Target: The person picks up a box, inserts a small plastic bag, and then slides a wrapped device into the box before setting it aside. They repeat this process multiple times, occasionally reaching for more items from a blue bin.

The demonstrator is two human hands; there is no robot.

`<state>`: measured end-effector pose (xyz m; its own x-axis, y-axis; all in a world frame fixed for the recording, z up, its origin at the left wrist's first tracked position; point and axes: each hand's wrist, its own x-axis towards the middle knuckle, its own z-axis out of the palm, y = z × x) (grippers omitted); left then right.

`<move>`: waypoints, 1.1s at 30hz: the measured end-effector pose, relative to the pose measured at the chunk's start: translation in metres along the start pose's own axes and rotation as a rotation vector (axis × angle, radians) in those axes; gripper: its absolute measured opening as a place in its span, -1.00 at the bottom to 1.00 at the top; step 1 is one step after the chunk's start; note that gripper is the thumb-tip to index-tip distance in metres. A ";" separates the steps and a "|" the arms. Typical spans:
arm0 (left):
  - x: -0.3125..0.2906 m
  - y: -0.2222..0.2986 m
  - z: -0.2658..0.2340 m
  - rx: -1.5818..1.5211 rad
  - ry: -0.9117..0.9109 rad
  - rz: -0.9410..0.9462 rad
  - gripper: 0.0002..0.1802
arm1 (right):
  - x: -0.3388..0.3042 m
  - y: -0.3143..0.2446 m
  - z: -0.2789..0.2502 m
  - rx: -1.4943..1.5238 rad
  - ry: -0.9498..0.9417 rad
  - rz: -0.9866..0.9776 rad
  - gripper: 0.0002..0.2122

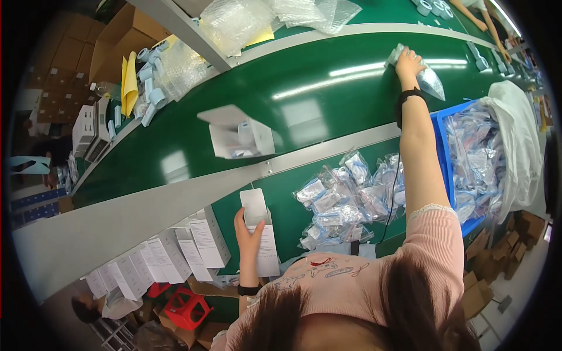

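My left hand [248,240] is closed round a narrow white carton [267,251], whose top flap stands up and whose near face carries print. With my right arm stretched far out, my right hand [408,65] grips a clear plastic bag [432,83] over the green belt; what is inside the bag I cannot make out. Between my arms, a heap of clear bags [345,196] with white and silvery contents lies on the green side table. An open white box [243,134] with pale blue parts inside stands on the belt.
A row of white cartons [168,255] runs along the left. On the right, a blue crate [440,137] is full of bagged parts, with white cloth [515,146] over its edge. Bubble wrap [237,23] lies beyond the belt's rail. Another person's arm [468,13] shows at upper right.
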<state>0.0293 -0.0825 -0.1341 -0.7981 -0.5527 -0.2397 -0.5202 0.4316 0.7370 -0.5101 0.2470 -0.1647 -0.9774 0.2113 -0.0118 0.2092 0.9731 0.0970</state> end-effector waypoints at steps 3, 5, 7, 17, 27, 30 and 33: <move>0.000 -0.001 0.000 0.013 -0.006 -0.002 -0.33 | -0.006 -0.002 -0.004 -0.129 -0.080 -0.052 -0.64; 0.000 -0.004 0.000 0.025 0.021 0.017 -0.33 | -0.018 -0.008 -0.003 -0.222 0.037 -0.156 -0.70; 0.001 0.001 0.003 0.025 0.029 0.035 -0.33 | -0.022 -0.004 0.006 -0.272 0.101 -0.198 -0.73; -0.022 0.033 -0.032 0.092 -0.027 0.187 -0.22 | -0.170 -0.043 -0.089 0.465 -0.157 -0.687 -0.42; -0.039 0.074 -0.016 0.004 0.228 0.432 -0.20 | -0.372 -0.050 -0.178 2.465 -0.497 -0.500 -0.65; -0.047 0.076 -0.008 -0.141 0.250 0.372 -0.15 | -0.401 -0.060 -0.160 2.519 -0.475 -0.343 -0.69; -0.050 0.069 0.004 -0.241 0.309 0.400 -0.11 | -0.433 -0.075 -0.151 2.357 -0.280 -0.313 -0.70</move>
<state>0.0321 -0.0227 -0.0742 -0.7737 -0.5786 0.2580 -0.0824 0.4957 0.8646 -0.1069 0.0690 -0.0170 -0.9901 -0.0941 0.1041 -0.0182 -0.6496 -0.7600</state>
